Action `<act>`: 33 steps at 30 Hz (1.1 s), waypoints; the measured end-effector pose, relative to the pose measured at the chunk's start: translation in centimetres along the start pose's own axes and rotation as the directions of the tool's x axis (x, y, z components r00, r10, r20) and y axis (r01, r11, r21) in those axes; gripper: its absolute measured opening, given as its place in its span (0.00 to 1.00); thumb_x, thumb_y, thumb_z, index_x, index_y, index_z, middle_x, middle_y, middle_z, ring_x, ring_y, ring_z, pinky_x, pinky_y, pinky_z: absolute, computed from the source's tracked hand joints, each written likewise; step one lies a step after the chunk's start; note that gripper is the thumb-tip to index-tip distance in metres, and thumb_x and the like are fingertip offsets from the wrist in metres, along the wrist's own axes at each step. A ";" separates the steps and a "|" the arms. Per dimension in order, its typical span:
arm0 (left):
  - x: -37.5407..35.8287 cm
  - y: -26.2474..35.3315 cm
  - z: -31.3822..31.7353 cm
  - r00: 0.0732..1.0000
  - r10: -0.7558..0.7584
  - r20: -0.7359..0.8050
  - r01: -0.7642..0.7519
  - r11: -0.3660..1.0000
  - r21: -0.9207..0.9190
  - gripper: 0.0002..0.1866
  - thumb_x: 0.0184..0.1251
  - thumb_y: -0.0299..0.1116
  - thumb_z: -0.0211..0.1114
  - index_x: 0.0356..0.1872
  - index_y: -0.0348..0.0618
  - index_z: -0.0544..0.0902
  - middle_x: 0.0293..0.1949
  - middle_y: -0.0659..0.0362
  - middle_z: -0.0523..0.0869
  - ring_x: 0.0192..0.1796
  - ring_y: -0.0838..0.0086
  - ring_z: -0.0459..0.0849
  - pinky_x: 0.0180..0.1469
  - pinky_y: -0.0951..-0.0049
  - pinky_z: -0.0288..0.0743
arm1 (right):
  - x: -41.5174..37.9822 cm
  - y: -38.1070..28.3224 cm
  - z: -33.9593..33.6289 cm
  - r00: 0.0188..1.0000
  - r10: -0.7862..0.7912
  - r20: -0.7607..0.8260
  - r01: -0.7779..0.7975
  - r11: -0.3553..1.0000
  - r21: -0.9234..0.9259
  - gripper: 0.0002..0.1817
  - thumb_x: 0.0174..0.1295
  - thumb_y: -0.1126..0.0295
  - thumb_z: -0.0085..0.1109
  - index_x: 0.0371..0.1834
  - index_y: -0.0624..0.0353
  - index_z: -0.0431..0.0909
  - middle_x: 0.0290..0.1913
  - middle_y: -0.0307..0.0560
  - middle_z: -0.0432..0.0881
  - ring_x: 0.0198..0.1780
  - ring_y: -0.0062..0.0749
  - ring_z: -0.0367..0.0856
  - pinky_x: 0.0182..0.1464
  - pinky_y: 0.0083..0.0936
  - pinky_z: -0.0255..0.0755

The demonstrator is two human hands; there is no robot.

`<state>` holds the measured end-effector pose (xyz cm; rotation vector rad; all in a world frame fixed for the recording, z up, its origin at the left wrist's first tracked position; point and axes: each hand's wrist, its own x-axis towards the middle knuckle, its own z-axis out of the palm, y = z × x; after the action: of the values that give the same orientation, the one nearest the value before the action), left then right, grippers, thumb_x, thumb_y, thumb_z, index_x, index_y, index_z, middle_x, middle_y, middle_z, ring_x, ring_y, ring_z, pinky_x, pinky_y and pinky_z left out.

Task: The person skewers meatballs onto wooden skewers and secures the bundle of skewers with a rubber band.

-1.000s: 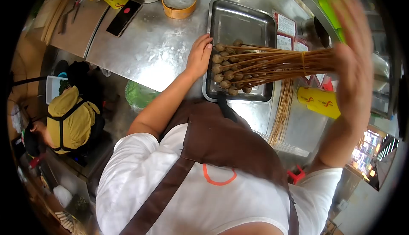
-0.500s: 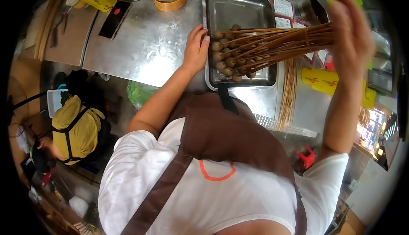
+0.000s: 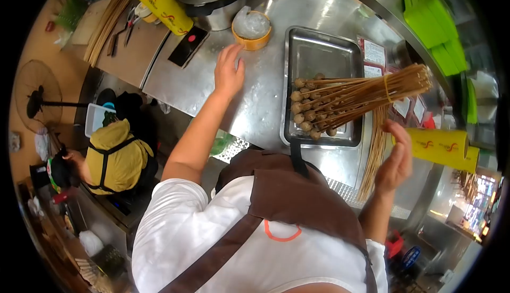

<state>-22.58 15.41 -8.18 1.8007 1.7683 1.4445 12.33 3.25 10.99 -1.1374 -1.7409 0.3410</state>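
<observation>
A bundle of brown skewers with balls on their ends lies across the metal tray, its bare ends jutting past the tray's right side. A band circles the sticks. My left hand is open and holds nothing; its fingertips are close to an orange bowl with a clear plastic bag in it. Off the bundle, my right hand is open with fingers loosely bent and nothing in it. Beside it lie loose thin sticks.
Yellow rolls lie right of my right hand. A lidded pot, a dark phone and another yellow roll stand at the back left. Green baskets are at far right. A person in yellow is at left.
My right hand has come away from the skewers' ends and dropped toward me. My left hand has left the tray's edge and moved left toward the orange bowl. The camera view has shifted.
</observation>
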 end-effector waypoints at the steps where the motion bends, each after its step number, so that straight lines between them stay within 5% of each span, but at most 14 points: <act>1: 1.7 0.7 0.2 0.990 0.143 -0.013 -0.140 0.984 0.113 0.19 0.56 0.22 0.57 0.52 0.41 0.77 0.54 0.52 0.76 0.59 0.56 0.73 0.62 0.62 0.66 | -0.5 0.1 0.2 0.999 0.033 0.025 -0.032 0.999 -0.008 0.17 0.70 0.68 0.40 0.45 0.71 0.76 0.48 0.57 0.79 0.50 0.41 0.77 0.55 0.32 0.69; 5: 7.3 -0.9 2.4 0.904 0.397 0.158 -0.419 0.747 0.516 0.17 0.55 0.24 0.56 0.47 0.44 0.81 0.51 0.53 0.79 0.64 0.56 0.68 0.65 0.52 0.59 | -1.2 -0.9 1.4 0.995 0.087 0.056 -0.086 0.996 -0.022 0.12 0.67 0.73 0.45 0.41 0.70 0.77 0.44 0.56 0.81 0.47 0.40 0.79 0.52 0.28 0.70; 8: 10.7 -2.7 2.3 0.858 0.237 0.455 -0.489 0.648 0.584 0.13 0.54 0.26 0.55 0.41 0.45 0.82 0.47 0.54 0.81 0.63 0.58 0.69 0.65 0.47 0.56 | -1.3 -1.2 1.3 0.992 0.084 0.093 -0.078 0.995 -0.070 0.08 0.64 0.77 0.49 0.41 0.68 0.77 0.43 0.55 0.81 0.44 0.40 0.80 0.48 0.27 0.72; 10: 12.3 -1.9 2.0 0.853 0.384 0.353 -0.521 0.662 0.539 0.09 0.55 0.26 0.56 0.36 0.43 0.81 0.39 0.55 0.84 0.57 0.57 0.76 0.60 0.52 0.64 | -1.9 -1.1 1.1 0.988 0.100 0.118 -0.090 0.992 -0.094 0.08 0.63 0.77 0.50 0.40 0.68 0.77 0.42 0.54 0.81 0.42 0.39 0.80 0.45 0.27 0.72; 13: 14.0 1.2 1.0 0.988 -0.054 -0.142 0.030 0.986 -0.163 0.10 0.67 0.36 0.57 0.35 0.39 0.78 0.30 0.54 0.83 0.36 0.65 0.81 0.41 0.71 0.72 | -2.8 -0.9 1.0 0.986 0.148 0.074 -0.142 0.986 -0.081 0.08 0.63 0.78 0.51 0.40 0.68 0.78 0.40 0.54 0.81 0.40 0.39 0.80 0.43 0.27 0.72; 17: 12.7 5.4 -0.4 0.968 -0.217 -0.123 0.125 0.849 -0.514 0.11 0.69 0.36 0.56 0.38 0.38 0.77 0.35 0.60 0.83 0.36 0.78 0.78 0.38 0.77 0.71 | -4.0 -0.4 2.5 0.968 0.222 0.117 -0.226 0.974 0.018 0.08 0.63 0.78 0.51 0.41 0.67 0.78 0.39 0.53 0.81 0.38 0.37 0.80 0.42 0.25 0.72; 19: 10.6 6.9 0.0 0.936 -0.347 0.058 0.228 0.472 -0.852 0.10 0.67 0.32 0.57 0.43 0.36 0.75 0.41 0.58 0.82 0.39 0.76 0.80 0.41 0.77 0.74 | -3.8 -0.4 3.9 0.950 0.224 0.218 -0.251 0.962 0.104 0.08 0.63 0.76 0.52 0.41 0.67 0.79 0.40 0.52 0.81 0.39 0.36 0.80 0.43 0.25 0.72; 21: 7.9 11.5 -1.2 0.918 -0.374 0.129 0.283 0.392 -0.876 0.11 0.67 0.30 0.57 0.46 0.36 0.75 0.43 0.57 0.82 0.41 0.75 0.81 0.43 0.76 0.74 | -3.6 -0.2 5.7 0.873 0.326 0.362 -0.414 0.888 0.199 0.11 0.67 0.75 0.48 0.46 0.67 0.77 0.46 0.50 0.80 0.44 0.32 0.81 0.48 0.23 0.72; 24: 3.1 14.5 -0.8 0.958 -0.223 0.178 0.240 0.290 -0.927 0.15 0.65 0.26 0.56 0.52 0.36 0.73 0.46 0.55 0.81 0.46 0.70 0.82 0.49 0.73 0.76 | -3.0 -0.3 9.0 0.797 0.421 0.433 -0.600 0.632 0.491 0.20 0.67 0.70 0.50 0.60 0.66 0.66 0.56 0.48 0.75 0.56 0.30 0.74 0.58 0.25 0.67; 26: -0.2 15.3 -1.0 0.976 -0.093 0.199 0.219 0.344 -0.913 0.17 0.67 0.31 0.55 0.54 0.35 0.73 0.47 0.56 0.81 0.49 0.71 0.80 0.53 0.71 0.73 | -2.3 -0.1 10.6 0.661 0.496 0.562 -0.652 0.010 0.758 0.31 0.62 0.66 0.60 0.66 0.65 0.61 0.57 0.50 0.73 0.57 0.31 0.72 0.57 0.24 0.66; 28: -3.1 16.5 -1.3 0.907 -0.297 0.299 0.421 0.613 -0.669 0.25 0.73 0.43 0.49 0.62 0.34 0.67 0.58 0.52 0.74 0.60 0.65 0.74 0.63 0.65 0.66 | -1.6 -0.4 11.4 0.665 0.500 0.554 -0.658 0.042 0.751 0.32 0.60 0.67 0.62 0.65 0.65 0.62 0.56 0.49 0.74 0.56 0.29 0.72 0.57 0.24 0.66; 30: -4.6 15.3 -2.1 0.814 -0.220 0.538 0.581 0.302 -0.755 0.36 0.69 0.56 0.51 0.65 0.34 0.62 0.64 0.53 0.69 0.65 0.64 0.68 0.67 0.63 0.59 | -1.5 -0.1 11.6 0.688 0.478 0.547 -0.704 0.252 0.664 0.29 0.57 0.70 0.63 0.61 0.66 0.66 0.52 0.44 0.76 0.52 0.24 0.73 0.55 0.24 0.68; 32: -4.8 15.4 -3.7 0.801 -0.060 0.595 0.588 0.258 -0.766 0.52 0.57 0.69 0.54 0.72 0.40 0.47 0.71 0.52 0.55 0.71 0.61 0.58 0.70 0.59 0.51 | -2.5 1.2 12.4 0.749 0.488 0.449 -0.661 0.501 0.559 0.23 0.57 0.72 0.60 0.57 0.62 0.71 0.47 0.41 0.80 0.48 0.23 0.74 0.53 0.25 0.69; 33: -5.1 16.5 -4.0 0.766 -0.030 0.642 0.579 0.465 -0.670 0.53 0.57 0.70 0.54 0.72 0.43 0.45 0.71 0.53 0.53 0.72 0.61 0.53 0.72 0.58 0.44 | -3.4 2.3 13.3 0.761 0.508 0.403 -0.642 0.503 0.578 0.22 0.58 0.73 0.59 0.58 0.60 0.71 0.48 0.40 0.80 0.49 0.23 0.75 0.54 0.25 0.69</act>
<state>-14.08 5.20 3.60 1.0578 0.7540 1.1145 2.63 5.18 1.28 -1.0891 -1.1070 1.4458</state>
